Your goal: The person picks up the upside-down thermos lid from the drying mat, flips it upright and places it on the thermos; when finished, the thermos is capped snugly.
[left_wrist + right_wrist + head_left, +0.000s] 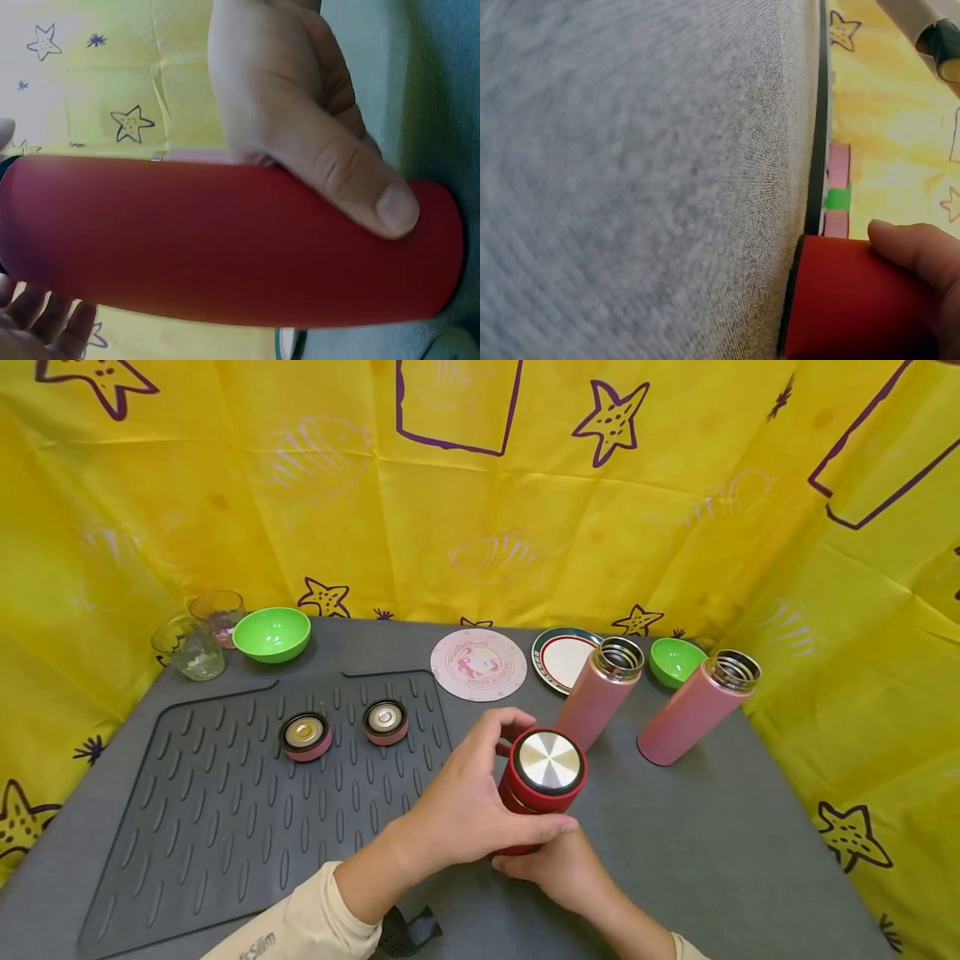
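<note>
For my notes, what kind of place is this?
Probably a staged tabletop set, not a real kitchen: a grey table enclosed by yellow star-print cloth, with a dark ridged mat and neatly arranged pink flasks, bowls and glasses.

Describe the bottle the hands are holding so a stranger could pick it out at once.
On the grey table, just right of the ribbed dark mat, the left hand and right hand grip an upright red bottle. Unlike the two open pink bottles behind it, it is red and capped with a silver-topped lid.

Three flasks: one red flask [542, 785], two pink flasks [600, 693] [697, 707]; two lids [305, 736] [386, 722]; two green bowls [272, 633] [673, 661]; two glasses [189, 647] [218, 614].
</note>
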Available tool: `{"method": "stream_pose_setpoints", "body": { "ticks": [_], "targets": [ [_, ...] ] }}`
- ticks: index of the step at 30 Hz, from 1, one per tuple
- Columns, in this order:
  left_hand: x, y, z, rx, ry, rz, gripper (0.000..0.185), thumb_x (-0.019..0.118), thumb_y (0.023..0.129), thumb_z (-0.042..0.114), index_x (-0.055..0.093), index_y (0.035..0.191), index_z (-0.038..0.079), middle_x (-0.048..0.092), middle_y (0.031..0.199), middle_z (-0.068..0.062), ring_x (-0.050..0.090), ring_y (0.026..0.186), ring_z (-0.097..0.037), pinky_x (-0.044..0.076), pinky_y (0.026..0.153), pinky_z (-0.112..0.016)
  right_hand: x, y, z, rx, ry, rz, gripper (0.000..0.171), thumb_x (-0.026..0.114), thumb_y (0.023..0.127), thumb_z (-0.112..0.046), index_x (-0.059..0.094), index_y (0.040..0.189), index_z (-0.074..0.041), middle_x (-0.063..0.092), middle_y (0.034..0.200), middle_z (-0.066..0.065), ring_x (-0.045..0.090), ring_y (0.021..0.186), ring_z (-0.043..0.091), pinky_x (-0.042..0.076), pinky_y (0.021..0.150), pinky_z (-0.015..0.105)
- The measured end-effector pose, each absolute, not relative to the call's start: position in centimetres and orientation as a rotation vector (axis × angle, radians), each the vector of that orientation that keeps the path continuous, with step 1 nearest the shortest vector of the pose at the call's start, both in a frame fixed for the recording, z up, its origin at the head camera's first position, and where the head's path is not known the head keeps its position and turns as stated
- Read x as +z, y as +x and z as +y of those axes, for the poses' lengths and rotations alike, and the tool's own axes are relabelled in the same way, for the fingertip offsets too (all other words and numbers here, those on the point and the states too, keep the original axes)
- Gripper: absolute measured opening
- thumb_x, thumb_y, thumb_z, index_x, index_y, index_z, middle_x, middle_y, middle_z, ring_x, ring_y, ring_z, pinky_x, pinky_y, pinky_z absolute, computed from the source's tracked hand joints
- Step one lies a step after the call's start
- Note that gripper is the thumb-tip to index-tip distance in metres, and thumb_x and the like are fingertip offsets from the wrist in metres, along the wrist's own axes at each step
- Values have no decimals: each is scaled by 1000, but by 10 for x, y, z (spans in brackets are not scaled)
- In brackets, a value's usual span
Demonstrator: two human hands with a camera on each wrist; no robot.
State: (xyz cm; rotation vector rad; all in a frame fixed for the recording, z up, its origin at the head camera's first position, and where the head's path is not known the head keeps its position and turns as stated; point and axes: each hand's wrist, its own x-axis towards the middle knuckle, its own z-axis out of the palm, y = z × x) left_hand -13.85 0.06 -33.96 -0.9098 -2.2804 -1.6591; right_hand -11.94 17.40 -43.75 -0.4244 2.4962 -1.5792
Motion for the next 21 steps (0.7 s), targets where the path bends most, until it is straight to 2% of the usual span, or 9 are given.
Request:
{"method": "stream_pose_setpoints", "body": {
  "ticks": [4,11,16,21],
  "targets": [
    [-341,-138,4,-1619,-878,-2235,73,90,65,33,51,125,18,55,115,9,53,102,-10,48,86,-30,-438,-119,173,-1592,-415,2509,53,91,66,-13,62,110,-14,65,101,-9,60,92,14,48,86,31],
    [-343,-141,3,-1510,-946,-2190,70,87,67,30,56,128,15,60,117,11,50,106,-8,48,85,-29,-439,-119,174,-1595,-418,2482,45,90,67,-13,65,104,-14,68,94,-8,62,84,15,50,78,31],
    [-343,-140,2,-1546,-1017,-2185,71,83,71,25,53,135,15,56,125,8,49,112,-10,47,91,-30,-439,-120,175,-1574,-447,2487,42,87,69,-13,64,104,-14,67,93,-8,62,82,13,51,77,30],
    [-343,-137,6,-1677,-942,-2202,81,89,68,30,46,135,19,50,124,5,50,110,-11,48,89,-30,-439,-120,175,-1568,-506,2517,38,87,70,-10,64,100,-15,66,89,-8,61,80,13,51,75,30]
  ]
}}
